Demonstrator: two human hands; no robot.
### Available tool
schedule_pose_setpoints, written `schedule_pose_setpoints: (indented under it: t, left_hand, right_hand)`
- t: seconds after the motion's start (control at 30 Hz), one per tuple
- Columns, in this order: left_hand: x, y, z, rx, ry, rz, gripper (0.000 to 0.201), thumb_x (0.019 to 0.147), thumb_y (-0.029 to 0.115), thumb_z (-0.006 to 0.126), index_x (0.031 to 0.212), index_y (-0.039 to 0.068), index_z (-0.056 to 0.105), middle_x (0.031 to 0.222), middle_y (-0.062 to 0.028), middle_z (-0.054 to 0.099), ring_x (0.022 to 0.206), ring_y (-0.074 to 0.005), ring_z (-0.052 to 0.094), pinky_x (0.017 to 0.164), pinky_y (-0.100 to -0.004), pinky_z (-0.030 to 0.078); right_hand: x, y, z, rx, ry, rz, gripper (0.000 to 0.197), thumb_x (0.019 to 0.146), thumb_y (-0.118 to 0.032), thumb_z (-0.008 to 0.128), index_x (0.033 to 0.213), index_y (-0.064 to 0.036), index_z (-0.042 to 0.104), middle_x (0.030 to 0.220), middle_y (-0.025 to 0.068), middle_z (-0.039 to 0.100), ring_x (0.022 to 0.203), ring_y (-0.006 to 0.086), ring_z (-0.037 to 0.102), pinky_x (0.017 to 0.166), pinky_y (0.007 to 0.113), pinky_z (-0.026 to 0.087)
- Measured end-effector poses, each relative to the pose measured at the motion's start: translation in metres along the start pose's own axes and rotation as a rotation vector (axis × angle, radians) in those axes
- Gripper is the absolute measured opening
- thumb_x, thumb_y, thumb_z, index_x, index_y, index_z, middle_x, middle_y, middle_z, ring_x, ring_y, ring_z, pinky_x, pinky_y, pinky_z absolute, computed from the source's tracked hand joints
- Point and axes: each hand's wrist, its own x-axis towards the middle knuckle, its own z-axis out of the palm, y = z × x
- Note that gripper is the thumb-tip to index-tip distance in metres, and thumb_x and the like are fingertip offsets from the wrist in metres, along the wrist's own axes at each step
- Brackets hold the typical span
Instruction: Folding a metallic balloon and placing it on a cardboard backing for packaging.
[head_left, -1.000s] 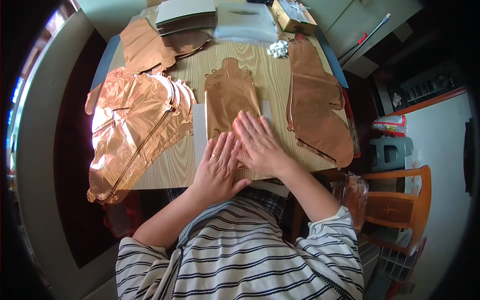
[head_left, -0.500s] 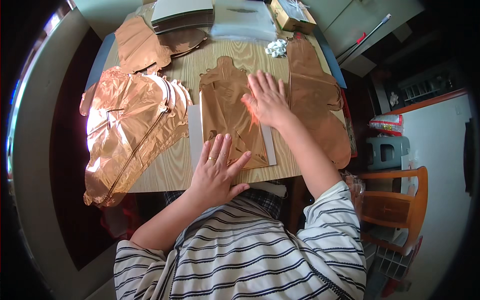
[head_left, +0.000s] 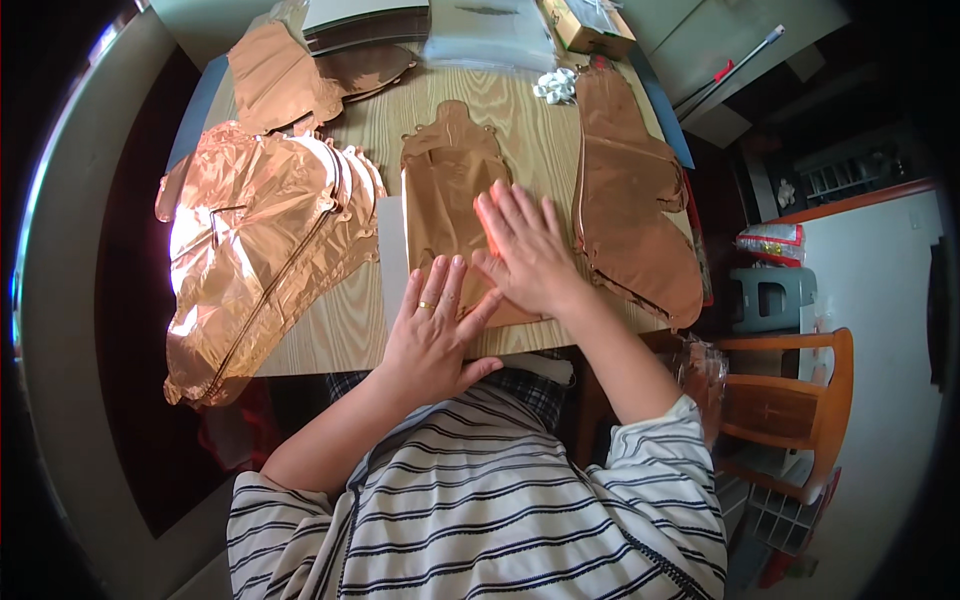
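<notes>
A copper-coloured foil balloon, folded flat into a long panel with a rounded tabbed top, lies in front of me. A pale card shows along its left side. My left hand, wearing a ring, rests palm down with spread fingers on the panel's near end. My right hand lies flat over the panel's right side, fingers stretched toward the far end. An orange-red glow shows on the foil beside its fingers. Neither hand grips anything.
Shiny foil balloons are piled at left, more flat ones at right, and others at far left. Stacked cards, clear plastic bags, small white pieces and a box line the back. A wooden chair stands right.
My right hand has slid nearer to me along the panel's right side, flattening the foil there. The left hand stays almost in place. The foil looks smoother, with fewer bright creases.
</notes>
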Motion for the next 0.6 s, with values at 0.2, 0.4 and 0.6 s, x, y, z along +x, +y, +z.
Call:
schedule_pose_setpoints:
  t: [0.2, 0.4, 0.6]
  left_hand:
    - [-0.007, 0.003, -0.003, -0.037, 0.023, 0.011, 0.083, 0.086, 0.057, 0.066, 0.156, 0.022, 0.039, 0.159, -0.0319, 0.026, 0.148, -0.0498, 0.024, 0.12, -0.0599, 0.019]
    - [-0.027, 0.005, 0.006, -0.043, 0.158, 0.004, 0.084, 0.08, 0.041, 0.077, 0.152, 0.015, 0.043, 0.156, -0.0241, 0.039, 0.145, -0.0446, 0.035, 0.119, -0.0555, 0.026]
    - [-0.047, 0.004, 0.011, -0.038, 0.207, 0.02, 0.068, 0.083, 0.027, 0.075, 0.144, 0.007, 0.053, 0.15, -0.0163, 0.05, 0.143, -0.0376, 0.042, 0.118, -0.0523, 0.031]
  right_hand:
    - [0.003, 0.035, -0.01, -0.043, 0.438, 0.139, 0.048, 0.097, -0.035, 0.061, 0.134, -0.0041, 0.053, 0.137, 0.023, 0.053, 0.122, 0.0398, 0.052, 0.105, 0.052, 0.04]
    - [-0.075, -0.003, -0.083, 0.389, -0.177, 0.472, 0.027, 0.093, -0.025, 0.067, 0.087, 0.0006, 0.072, 0.07, 0.0204, 0.067, 0.058, 0.0342, 0.065, 0.059, 0.043, 0.051]
    - [-0.136, -0.029, -0.06, 0.956, -0.269, 0.645, 0.037, 0.099, -0.032, 0.065, 0.09, 0.0031, 0.071, 0.074, 0.0078, 0.071, 0.065, 0.0121, 0.069, 0.057, 0.026, 0.054]
